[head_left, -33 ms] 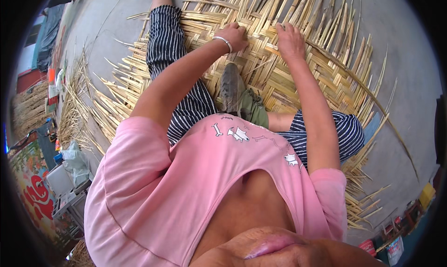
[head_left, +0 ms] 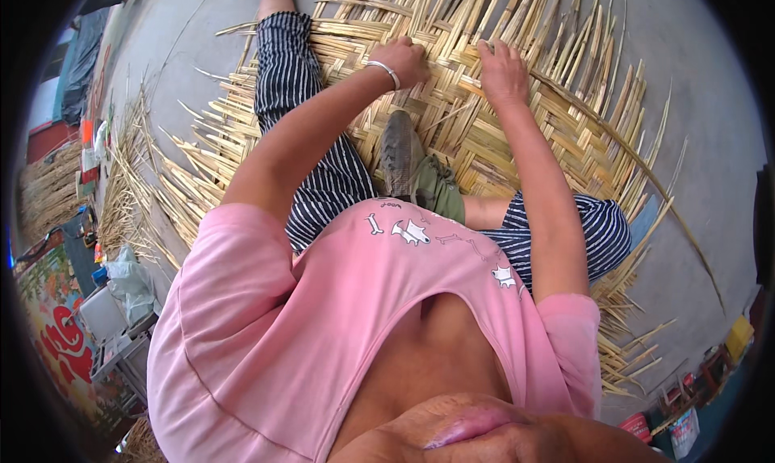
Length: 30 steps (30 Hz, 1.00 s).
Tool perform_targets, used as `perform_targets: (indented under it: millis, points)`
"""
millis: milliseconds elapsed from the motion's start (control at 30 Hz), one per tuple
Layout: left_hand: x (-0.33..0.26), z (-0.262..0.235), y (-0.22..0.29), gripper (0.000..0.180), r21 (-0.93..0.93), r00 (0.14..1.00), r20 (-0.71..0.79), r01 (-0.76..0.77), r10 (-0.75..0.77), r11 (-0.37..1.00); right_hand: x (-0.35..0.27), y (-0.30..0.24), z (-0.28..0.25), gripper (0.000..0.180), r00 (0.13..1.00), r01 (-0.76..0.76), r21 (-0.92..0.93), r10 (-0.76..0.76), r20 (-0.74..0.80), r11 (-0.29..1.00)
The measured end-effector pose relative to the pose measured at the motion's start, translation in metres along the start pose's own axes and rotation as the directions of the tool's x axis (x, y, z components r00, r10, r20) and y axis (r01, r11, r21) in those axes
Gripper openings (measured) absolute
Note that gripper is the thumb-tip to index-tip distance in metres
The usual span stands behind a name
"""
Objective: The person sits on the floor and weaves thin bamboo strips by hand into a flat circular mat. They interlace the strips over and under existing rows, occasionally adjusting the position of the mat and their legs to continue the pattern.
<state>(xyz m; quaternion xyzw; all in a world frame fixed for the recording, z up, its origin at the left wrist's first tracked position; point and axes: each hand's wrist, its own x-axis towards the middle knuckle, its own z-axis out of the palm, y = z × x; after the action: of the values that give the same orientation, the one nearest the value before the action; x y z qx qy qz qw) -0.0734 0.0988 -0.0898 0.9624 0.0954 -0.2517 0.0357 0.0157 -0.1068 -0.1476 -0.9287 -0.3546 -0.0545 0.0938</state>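
A partly woven reed mat (head_left: 484, 144) lies on the floor under and in front of me, its loose strip ends fanning out at the edges. My left hand (head_left: 404, 62), with a bracelet at the wrist, is closed with curled fingers on strips near the mat's far middle; the fingertips are partly hidden. To its right, my right hand (head_left: 504, 74) pinches a reed strip between thumb and fingers. From beside that hand a long darker reed strip (head_left: 626, 144) runs over the mat and out onto the floor at right.
My shoe (head_left: 399, 152) rests on the mat between my arms, and my striped trouser leg (head_left: 284, 67) stretches across its left part. Loose reeds (head_left: 129, 172) lie at left, near a clear plastic bag (head_left: 129, 281). Grey floor (head_left: 702, 164) borders the mat at right.
My outstretched leg and foot have shifted slightly left and nearer at the top. My left hand and forearm have moved a touch left; my right hand stays in place.
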Motion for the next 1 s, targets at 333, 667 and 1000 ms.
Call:
perform_targets:
  millis: [333,667,1000]
  points:
    - [0.070,0.048,-0.041,0.071,0.069,0.841,-0.520,-0.135,0.152,0.988,-0.010,-0.002,0.017,0.038,0.961,0.048,-0.079,-0.067,-0.268,0.996]
    - [0.059,0.045,-0.038,0.062,0.240,0.890,-0.422,-0.071,0.170,0.968,-0.011,0.000,0.019,0.045,0.993,0.022,-0.061,-0.029,-0.119,0.998]
    - [0.040,0.055,-0.042,0.057,0.183,0.843,-0.501,-0.120,0.197,0.976,-0.008,-0.003,0.006,0.042,0.997,0.058,-0.099,-0.062,-0.040,0.993]
